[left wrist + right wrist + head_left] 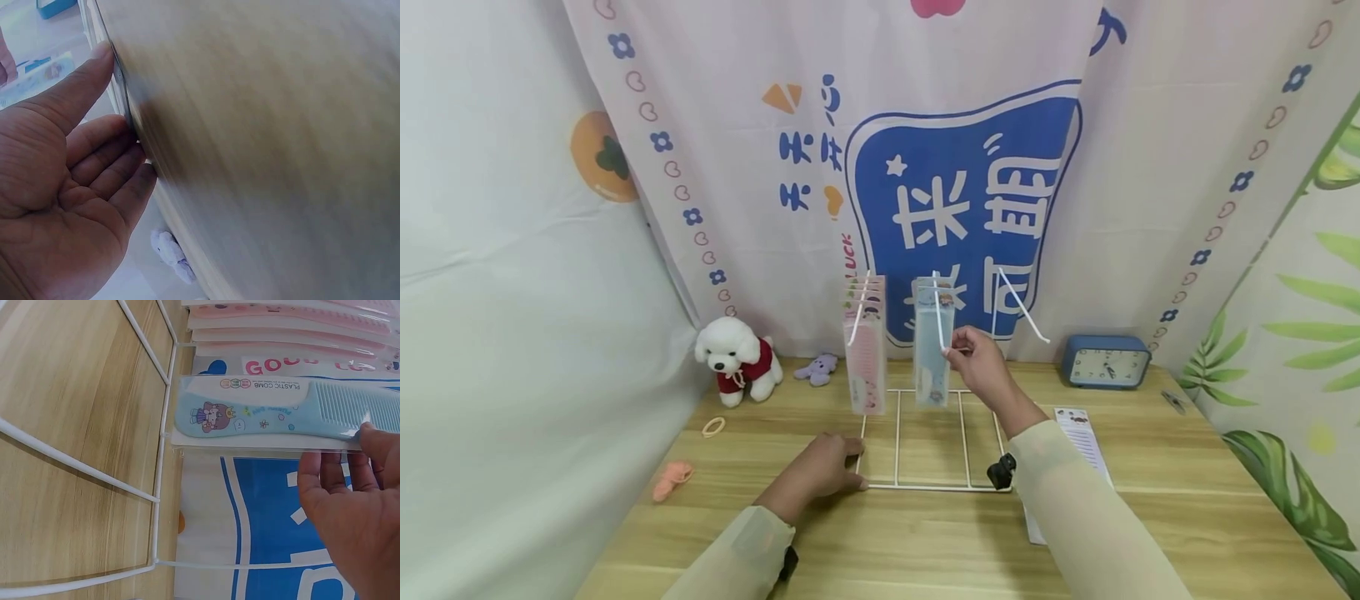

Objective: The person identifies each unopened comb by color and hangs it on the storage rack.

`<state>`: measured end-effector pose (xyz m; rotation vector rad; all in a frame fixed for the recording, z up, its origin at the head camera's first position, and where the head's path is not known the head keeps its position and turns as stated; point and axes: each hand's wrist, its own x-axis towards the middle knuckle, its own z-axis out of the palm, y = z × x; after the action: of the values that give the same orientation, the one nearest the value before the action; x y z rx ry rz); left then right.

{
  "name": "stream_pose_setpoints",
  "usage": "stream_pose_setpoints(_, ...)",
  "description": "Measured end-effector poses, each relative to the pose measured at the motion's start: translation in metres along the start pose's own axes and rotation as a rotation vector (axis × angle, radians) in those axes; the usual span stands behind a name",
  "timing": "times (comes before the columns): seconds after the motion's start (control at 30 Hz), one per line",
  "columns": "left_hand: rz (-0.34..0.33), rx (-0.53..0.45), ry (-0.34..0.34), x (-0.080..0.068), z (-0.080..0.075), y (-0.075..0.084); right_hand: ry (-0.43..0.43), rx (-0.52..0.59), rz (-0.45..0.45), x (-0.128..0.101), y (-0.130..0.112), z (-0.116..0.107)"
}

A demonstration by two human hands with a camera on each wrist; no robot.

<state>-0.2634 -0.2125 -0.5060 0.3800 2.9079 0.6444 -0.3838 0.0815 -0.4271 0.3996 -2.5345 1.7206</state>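
A white wire display rack stands on the wooden table, with long hooks reaching forward. My left hand holds its base at the front left corner, thumb and fingertips against the wire. Several pink packaged combs hang from the left hook. On the middle hook hangs a blue comb in a clear packet with a white card. My right hand pinches this packet by its edge, thumb over the front and fingers behind. The right hook carries nothing.
Another packaged comb lies right of the rack, partly hidden by my right sleeve. A blue clock and a small clip sit behind it. Leftward are a plush dog, a purple plush, a hair tie and an orange item.
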Motion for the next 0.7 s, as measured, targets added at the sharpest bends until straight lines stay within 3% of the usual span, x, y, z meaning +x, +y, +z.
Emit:
stream_pose_setpoints(0.27,0.000,0.000,0.012,0.000,0.001,0.000,0.009,-0.054,-0.027,0.004,0.000,0.001)
stream_pose_setpoints(0.57,0.001,0.017,-0.010,0.003,0.003,-0.001,0.044,-0.006,-0.048,-0.005,0.006,-0.008)
stream_pose_setpoints(0.7,0.000,0.020,0.002,0.004,0.003,-0.002,0.051,-0.122,-0.075,-0.020,0.005,-0.020)
